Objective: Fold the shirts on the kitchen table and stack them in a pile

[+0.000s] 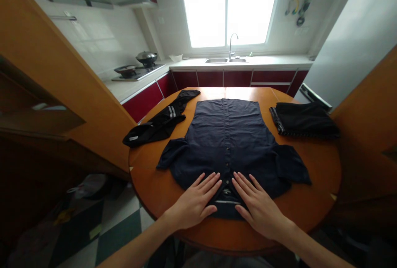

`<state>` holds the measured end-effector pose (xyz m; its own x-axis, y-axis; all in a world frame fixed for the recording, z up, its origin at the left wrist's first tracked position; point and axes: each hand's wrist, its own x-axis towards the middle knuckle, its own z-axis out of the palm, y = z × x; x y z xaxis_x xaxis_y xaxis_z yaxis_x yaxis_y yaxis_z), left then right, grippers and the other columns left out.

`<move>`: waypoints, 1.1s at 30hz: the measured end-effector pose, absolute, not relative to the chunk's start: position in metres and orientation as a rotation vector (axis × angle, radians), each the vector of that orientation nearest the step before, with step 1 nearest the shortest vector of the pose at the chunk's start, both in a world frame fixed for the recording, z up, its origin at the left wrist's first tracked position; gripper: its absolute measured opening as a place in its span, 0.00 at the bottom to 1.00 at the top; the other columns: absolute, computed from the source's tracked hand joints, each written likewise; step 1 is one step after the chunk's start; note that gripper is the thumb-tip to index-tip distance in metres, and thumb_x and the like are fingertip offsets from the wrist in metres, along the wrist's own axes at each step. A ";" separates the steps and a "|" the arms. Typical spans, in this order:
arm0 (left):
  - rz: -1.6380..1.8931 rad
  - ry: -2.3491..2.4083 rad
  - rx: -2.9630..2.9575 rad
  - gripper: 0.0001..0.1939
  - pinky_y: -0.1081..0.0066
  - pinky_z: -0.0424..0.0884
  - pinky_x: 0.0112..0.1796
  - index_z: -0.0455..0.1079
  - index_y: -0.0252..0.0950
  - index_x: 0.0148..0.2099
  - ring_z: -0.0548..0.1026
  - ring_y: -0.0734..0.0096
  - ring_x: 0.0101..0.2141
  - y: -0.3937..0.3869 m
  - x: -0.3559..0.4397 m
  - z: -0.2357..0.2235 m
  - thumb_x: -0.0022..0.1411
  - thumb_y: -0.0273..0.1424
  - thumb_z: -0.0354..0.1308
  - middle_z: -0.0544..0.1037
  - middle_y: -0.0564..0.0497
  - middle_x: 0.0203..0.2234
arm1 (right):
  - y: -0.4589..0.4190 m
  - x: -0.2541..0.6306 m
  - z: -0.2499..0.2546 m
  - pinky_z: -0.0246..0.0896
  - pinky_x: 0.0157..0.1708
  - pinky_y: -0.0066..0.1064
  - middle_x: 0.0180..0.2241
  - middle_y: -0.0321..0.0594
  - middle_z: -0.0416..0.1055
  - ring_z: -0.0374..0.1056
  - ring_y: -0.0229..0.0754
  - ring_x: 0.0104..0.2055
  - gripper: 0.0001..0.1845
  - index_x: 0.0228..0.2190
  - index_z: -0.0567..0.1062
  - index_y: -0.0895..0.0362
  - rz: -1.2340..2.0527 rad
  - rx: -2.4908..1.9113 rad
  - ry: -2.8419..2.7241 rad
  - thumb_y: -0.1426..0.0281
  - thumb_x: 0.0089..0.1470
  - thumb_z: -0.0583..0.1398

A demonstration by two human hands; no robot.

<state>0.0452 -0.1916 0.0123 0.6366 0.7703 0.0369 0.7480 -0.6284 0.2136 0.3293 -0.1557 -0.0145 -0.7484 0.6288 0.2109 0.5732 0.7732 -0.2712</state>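
While one round, glossy wooden table (149,179) stands below, a single navy shirt (209,148) lies front up across its middle, thin cloth wrinkled toward the hem, both short sleeves (173,152) splayed and the collar (221,209) nearest the person. One long, crumpled black garment (150,132) flanks it at left, one folded, rectangular black bundle (305,121) at right. The left hand (196,202) and right hand (259,205) rest flat near the collar, fingers straight and open, at least three small round buttons (227,164) lining the shirt's front.
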 end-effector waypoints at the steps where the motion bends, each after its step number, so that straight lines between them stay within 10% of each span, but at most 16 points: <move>1: 0.172 1.238 2.672 0.39 0.52 0.43 0.67 0.33 0.43 0.75 0.45 0.57 0.70 -0.193 0.044 0.013 0.72 0.43 0.50 0.43 0.47 0.72 | -0.156 0.329 -0.014 0.40 0.69 0.52 0.71 0.44 0.41 0.41 0.51 0.72 0.39 0.70 0.43 0.54 0.277 -0.930 -2.676 0.64 0.65 0.54; 21: 0.348 1.157 2.603 0.26 0.55 0.49 0.67 0.52 0.40 0.72 0.53 0.65 0.68 -0.080 0.081 0.054 0.76 0.36 0.42 0.59 0.47 0.68 | -0.170 0.328 -0.012 0.33 0.70 0.53 0.71 0.44 0.32 0.34 0.53 0.73 0.45 0.70 0.41 0.54 0.518 -1.023 -2.633 0.66 0.61 0.59; 28: 0.247 1.115 2.677 0.28 0.50 0.49 0.66 0.51 0.41 0.72 0.48 0.59 0.69 -0.041 0.115 0.014 0.75 0.41 0.44 0.53 0.46 0.70 | -0.139 0.335 0.011 0.48 0.68 0.49 0.68 0.41 0.53 0.49 0.47 0.70 0.26 0.65 0.61 0.50 0.811 -1.126 -2.232 0.61 0.70 0.46; 33: 0.271 1.109 2.743 0.27 0.48 0.45 0.66 0.51 0.41 0.72 0.48 0.59 0.69 -0.043 0.112 -0.003 0.74 0.39 0.45 0.54 0.45 0.70 | -0.034 0.313 0.022 0.44 0.68 0.51 0.69 0.47 0.51 0.45 0.48 0.71 0.29 0.66 0.60 0.56 0.619 -1.179 -2.200 0.62 0.69 0.44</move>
